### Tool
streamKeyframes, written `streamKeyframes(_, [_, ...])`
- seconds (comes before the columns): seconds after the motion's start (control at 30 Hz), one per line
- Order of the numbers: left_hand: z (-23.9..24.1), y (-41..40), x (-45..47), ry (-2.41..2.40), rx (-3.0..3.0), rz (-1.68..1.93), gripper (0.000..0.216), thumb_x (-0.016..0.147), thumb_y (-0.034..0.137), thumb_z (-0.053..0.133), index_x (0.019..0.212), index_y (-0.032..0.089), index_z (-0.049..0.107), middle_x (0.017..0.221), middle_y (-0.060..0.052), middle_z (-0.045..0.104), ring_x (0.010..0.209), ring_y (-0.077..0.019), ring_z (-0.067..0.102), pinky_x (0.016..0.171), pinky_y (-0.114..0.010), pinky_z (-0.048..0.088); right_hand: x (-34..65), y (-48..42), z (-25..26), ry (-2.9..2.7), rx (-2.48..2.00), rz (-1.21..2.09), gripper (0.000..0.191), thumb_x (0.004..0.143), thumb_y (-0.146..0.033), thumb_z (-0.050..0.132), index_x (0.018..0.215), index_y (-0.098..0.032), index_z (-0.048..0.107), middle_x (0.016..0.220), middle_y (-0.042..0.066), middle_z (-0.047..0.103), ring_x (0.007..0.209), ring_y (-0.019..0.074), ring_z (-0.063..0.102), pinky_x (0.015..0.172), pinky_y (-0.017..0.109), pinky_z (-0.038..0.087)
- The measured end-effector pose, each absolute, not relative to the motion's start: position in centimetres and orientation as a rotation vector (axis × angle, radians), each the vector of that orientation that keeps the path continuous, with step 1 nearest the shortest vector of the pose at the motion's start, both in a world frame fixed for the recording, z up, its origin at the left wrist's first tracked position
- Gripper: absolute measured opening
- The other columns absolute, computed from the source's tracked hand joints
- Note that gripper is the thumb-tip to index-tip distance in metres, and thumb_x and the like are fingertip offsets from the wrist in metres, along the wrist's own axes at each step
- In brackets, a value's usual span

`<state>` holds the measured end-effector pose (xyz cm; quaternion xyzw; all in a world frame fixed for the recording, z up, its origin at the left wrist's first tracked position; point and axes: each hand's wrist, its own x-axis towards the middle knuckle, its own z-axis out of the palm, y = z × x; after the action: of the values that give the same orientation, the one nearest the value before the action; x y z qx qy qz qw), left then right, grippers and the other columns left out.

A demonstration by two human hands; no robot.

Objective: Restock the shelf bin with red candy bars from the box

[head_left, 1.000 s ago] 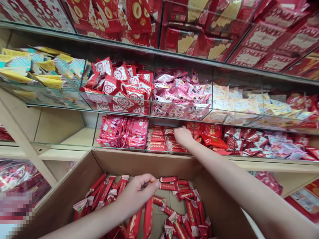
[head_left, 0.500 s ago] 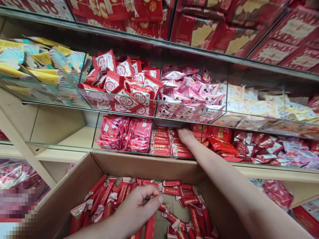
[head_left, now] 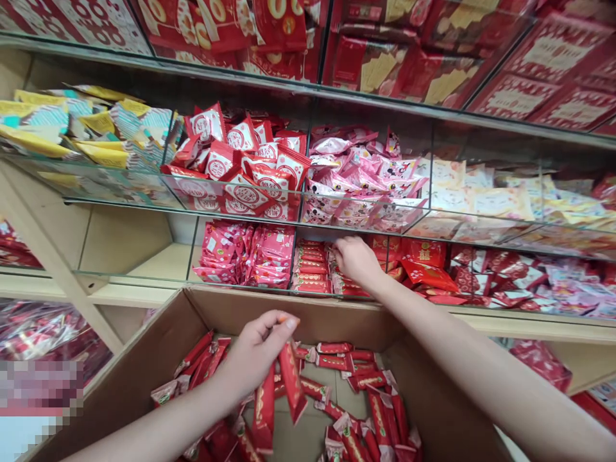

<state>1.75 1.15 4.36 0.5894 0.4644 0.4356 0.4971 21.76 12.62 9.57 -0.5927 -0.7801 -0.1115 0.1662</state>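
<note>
An open cardboard box [head_left: 332,316] in front of me holds several long red candy packets [head_left: 370,410]. My left hand [head_left: 257,350] is pinched shut on two of these red packets [head_left: 291,378], lifted above the box and hanging down. My right hand [head_left: 355,258] reaches into a glass shelf compartment, its fingers resting on neat stacks of the same red packets [head_left: 310,269]; I cannot see whether it grips one.
Glass-fronted shelves [head_left: 240,212] hold pink snack packs [head_left: 245,253], red-and-white sachets [head_left: 240,167], pink cartoon packets [head_left: 366,179], yellow-teal packs [head_left: 81,128] and pale yellow ones [head_left: 495,199]. An empty compartment [head_left: 129,247] lies at left. Red boxes [head_left: 529,70] fill the top shelf.
My left hand has closed on packets and lifted them out of the box. My right hand stays in the compartment, shifted only slightly.
</note>
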Motion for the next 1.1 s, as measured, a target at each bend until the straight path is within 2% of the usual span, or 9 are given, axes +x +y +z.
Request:
streamKeyframes(0.07, [4.8,1.2,1.8,1.102,1.280,1.136,0.024,0.076,0.042,0.051,0.082,0.019,0.055,0.063,0.004,0.056,0.048,-0.0078,0.043,0.048,-0.018,0.036,20.4,8.6,9.7,-2.275,-1.514,-0.174,0.021,0.086,-0.026,0.038,0.089,-0.016,0.056,0.088,0.006,0.060,0.087,0.0153,0.053,0.080,0.026,0.039])
streamKeyframes(0.13, [5.3,1.1,1.9,1.068,1.185,1.208,0.023,0.076,0.041,0.053,0.083,0.019,0.053,0.064,0.005,0.056,0.043,-0.0053,0.039,0.043,-0.016,0.034,19.1,4.7,8.8,-2.123,-1.234,0.490,0.025,0.086,-0.035,0.037,0.090,-0.016,0.054,0.080,0.004,0.060,0.074,0.0127,0.055,0.069,0.024,0.043])
streamKeyframes(0.2, [5.7,1.1,2.1,1.030,1.152,1.267,0.022,0.076,0.039,0.054,0.085,0.019,0.053,0.066,0.005,0.057,0.042,-0.0041,0.040,0.042,-0.015,0.035,18.1,1.9,7.1,-1.903,-1.110,1.119,0.035,0.079,-0.038,0.050,0.105,-0.015,0.046,0.079,0.003,0.060,0.068,0.0118,0.056,0.061,0.023,0.044])
streamKeyframes(0.3, [6.0,0.9,2.3,1.006,1.157,1.277,0.027,0.075,0.037,0.056,0.096,0.020,0.051,0.070,0.003,0.059,0.044,-0.0047,0.043,0.043,-0.015,0.037,17.6,0.7,4.8,-1.759,-1.017,1.523,0.042,0.069,-0.028,0.062,0.106,-0.015,0.046,0.079,0.002,0.060,0.066,0.0108,0.056,0.059,0.022,0.043])
streamKeyframes(0.4, [5.9,0.8,2.1,1.039,1.189,1.232,0.033,0.075,0.038,0.057,0.102,0.021,0.049,0.072,0.004,0.059,0.044,-0.0047,0.043,0.043,-0.015,0.037,18.1,1.6,4.1,-1.834,-1.056,1.285,0.029,0.066,-0.024,0.065,0.091,-0.015,0.053,0.082,0.002,0.060,0.069,0.0113,0.055,0.063,0.023,0.042])
streamKeyframes(0.67, [5.5,0.8,1.6,1.186,1.251,1.060,0.025,0.073,0.042,0.056,0.078,0.017,0.059,0.043,0.009,0.044,0.039,-0.0050,0.035,0.039,-0.015,0.028,19.4,2.4,4.7,-2.260,-0.973,0.482,0.018,0.077,-0.024,0.056,0.092,-0.016,0.060,0.083,0.005,0.059,0.078,0.0146,0.052,0.072,0.025,0.041])
streamKeyframes(0.87, [6.2,0.4,2.1,1.164,1.262,1.080,0.025,0.075,0.041,0.054,0.085,0.018,0.056,0.065,0.005,0.058,0.040,-0.0040,0.038,0.041,-0.016,0.033,20.5,3.1,6.2,-2.326,-0.910,0.157,0.021,0.082,-0.023,0.048,0.099,-0.015,0.058,0.086,0.007,0.060,0.080,0.0159,0.050,0.078,0.028,0.038])
streamKeyframes(1.0, [6.2,0.4,2.2,1.144,1.234,1.073,0.027,0.074,0.038,0.055,0.092,0.017,0.054,0.072,0.001,0.062,0.041,-0.0048,0.041,0.041,-0.017,0.035,22.3,7.1,8.9,-2.320,-1.361,-0.398,0.025,0.087,-0.025,0.039,0.101,-0.014,0.056,0.093,0.010,0.060,0.088,0.0193,0.047,0.083,0.033,0.033])
streamKeyframes(1.1, [5.6,0.4,2.3,1.119,1.211,1.045,0.027,0.072,0.036,0.056,0.090,0.017,0.054,0.071,0.001,0.061,0.039,-0.0046,0.040,0.039,-0.018,0.036,23.6,11.6,10.0,-2.304,-1.758,-0.554,0.025,0.086,-0.018,0.037,0.098,-0.010,0.057,0.092,0.015,0.059,0.094,0.0241,0.047,0.081,0.036,0.035])
